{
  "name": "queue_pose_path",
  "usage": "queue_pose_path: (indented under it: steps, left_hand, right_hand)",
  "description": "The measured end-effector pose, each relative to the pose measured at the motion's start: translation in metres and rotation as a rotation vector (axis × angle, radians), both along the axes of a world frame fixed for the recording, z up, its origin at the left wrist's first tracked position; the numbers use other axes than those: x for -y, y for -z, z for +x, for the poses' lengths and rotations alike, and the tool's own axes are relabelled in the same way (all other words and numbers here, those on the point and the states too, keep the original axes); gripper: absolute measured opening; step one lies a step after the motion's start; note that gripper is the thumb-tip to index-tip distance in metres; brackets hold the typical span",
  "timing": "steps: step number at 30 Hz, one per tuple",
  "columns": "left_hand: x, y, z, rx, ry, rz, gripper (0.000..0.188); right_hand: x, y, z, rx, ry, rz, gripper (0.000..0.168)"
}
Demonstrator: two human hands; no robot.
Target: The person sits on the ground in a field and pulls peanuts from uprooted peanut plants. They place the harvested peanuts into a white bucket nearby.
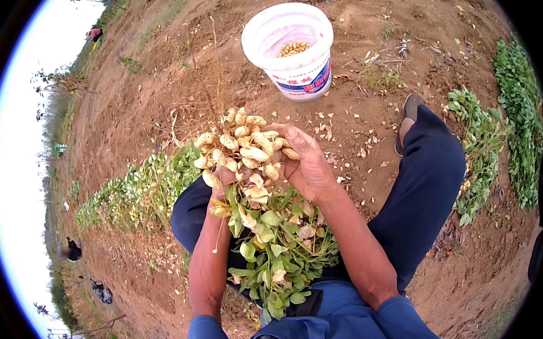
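A bunch of peanut pods (247,145) on their roots is held up above my lap. My left hand (225,177) grips the peanut plant from beneath; the pods hide most of its fingers. My right hand (309,169) curls around pods at the bunch's right side, thumb uppermost, fingertips partly hidden. Leafy green stems (281,247) of this plant hang down over my lap, with some yellowed and dry leaves among them. Beyond my hands a white plastic bucket (258,55) stands upright on the soil, with loose peanut pods (294,49) at its bottom.
Pulled peanut plants (134,191) lie in a heap on the left. More green plants (477,146) lie right of my bent leg (416,180). Dry leaf scraps litter the brown soil (364,123). Two people appear far off at left, one near a dark bag (101,292).
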State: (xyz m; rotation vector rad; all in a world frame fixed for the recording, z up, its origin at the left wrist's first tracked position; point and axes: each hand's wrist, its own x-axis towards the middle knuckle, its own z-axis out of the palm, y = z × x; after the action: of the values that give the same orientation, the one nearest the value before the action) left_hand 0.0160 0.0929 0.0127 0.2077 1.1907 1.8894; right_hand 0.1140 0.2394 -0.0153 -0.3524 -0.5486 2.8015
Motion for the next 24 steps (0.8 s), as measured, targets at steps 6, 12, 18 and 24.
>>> queue_pose_path:
  steps: [6, 12, 18, 24]
  left_hand:
    - [-0.014, -0.001, -0.006, -0.027, -0.098, -0.167, 0.046]
    - [-0.018, -0.003, -0.005, 0.069, -0.026, -0.179, 0.049]
    - [-0.014, 0.012, -0.015, 0.178, -0.037, -0.095, 0.035]
    - [0.001, 0.013, -0.018, 0.051, -0.093, -0.139, 0.036]
  right_hand:
    - [0.007, 0.003, -0.019, 0.034, 0.256, 0.354, 0.038]
    - [-0.002, -0.003, -0.021, 0.056, 0.140, 0.355, 0.044]
    - [-0.023, -0.002, -0.033, 0.046, -0.075, 0.586, 0.048]
    - [-0.018, 0.002, -0.050, -0.056, -0.183, 0.467, 0.038]
